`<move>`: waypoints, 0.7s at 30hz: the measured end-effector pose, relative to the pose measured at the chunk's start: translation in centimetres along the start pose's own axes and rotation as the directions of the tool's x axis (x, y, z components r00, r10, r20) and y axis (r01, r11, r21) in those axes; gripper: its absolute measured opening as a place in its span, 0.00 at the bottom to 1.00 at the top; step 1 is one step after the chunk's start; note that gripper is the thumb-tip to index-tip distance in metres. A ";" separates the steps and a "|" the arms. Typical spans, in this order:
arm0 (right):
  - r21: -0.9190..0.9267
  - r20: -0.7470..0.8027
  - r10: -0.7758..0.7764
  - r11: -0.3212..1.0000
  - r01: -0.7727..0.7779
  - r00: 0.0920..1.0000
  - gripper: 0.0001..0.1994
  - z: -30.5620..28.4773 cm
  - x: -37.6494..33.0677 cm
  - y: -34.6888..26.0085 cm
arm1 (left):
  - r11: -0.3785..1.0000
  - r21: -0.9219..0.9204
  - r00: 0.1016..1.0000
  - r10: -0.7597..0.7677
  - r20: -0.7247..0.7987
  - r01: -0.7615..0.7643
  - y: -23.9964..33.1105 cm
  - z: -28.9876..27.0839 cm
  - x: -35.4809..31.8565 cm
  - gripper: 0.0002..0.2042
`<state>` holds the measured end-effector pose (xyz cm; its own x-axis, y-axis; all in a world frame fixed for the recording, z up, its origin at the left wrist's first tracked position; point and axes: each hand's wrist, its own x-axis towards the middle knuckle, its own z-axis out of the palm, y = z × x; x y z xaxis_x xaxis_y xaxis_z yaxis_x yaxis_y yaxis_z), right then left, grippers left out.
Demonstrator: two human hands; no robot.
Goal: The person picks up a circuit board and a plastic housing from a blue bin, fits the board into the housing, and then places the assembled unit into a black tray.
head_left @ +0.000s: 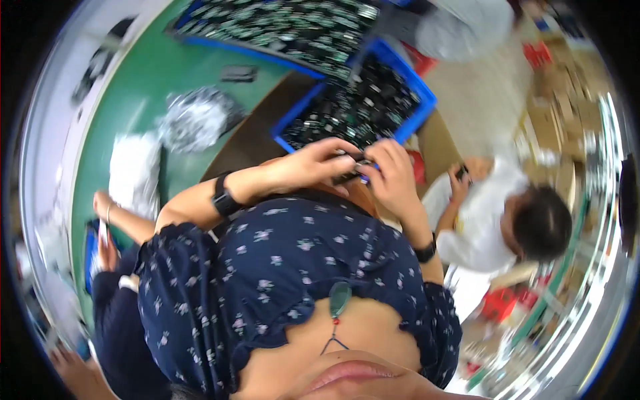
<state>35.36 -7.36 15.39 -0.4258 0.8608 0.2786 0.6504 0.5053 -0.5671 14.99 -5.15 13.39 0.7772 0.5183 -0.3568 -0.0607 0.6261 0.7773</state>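
left hand [319, 162]: forearm angled up-right, fingers curled onto small dark part [351, 168]
right hand [393, 175]: opposite, fingers pinching same part
blue tray [419, 110]: just beyond hands, full of dark parts

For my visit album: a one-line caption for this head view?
Both hands, left hand and right hand, grip a small dark part over a blue bin.

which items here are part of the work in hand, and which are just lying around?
In hand:
- small dark part, held between left hand and right hand
- blue tray of dark parts, just beyond the hands

Lying about:
- crumpled silver bag
- white bag
- second blue tray, farther back
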 end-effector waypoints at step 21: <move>0.463 0.210 -0.016 0.882 -0.085 0.978 0.04 8.1 4.9 1.1 | 0.687 0.308 0.293 0.611 -0.735 -0.659 -7.2 -0.3 0.1 0.15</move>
<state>28.93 -3.09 9.85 -0.5588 0.8207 0.1192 0.3185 0.3451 -0.8829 15.31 -9.48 7.61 -0.2695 0.9629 -0.0109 -0.3609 -0.0905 0.9282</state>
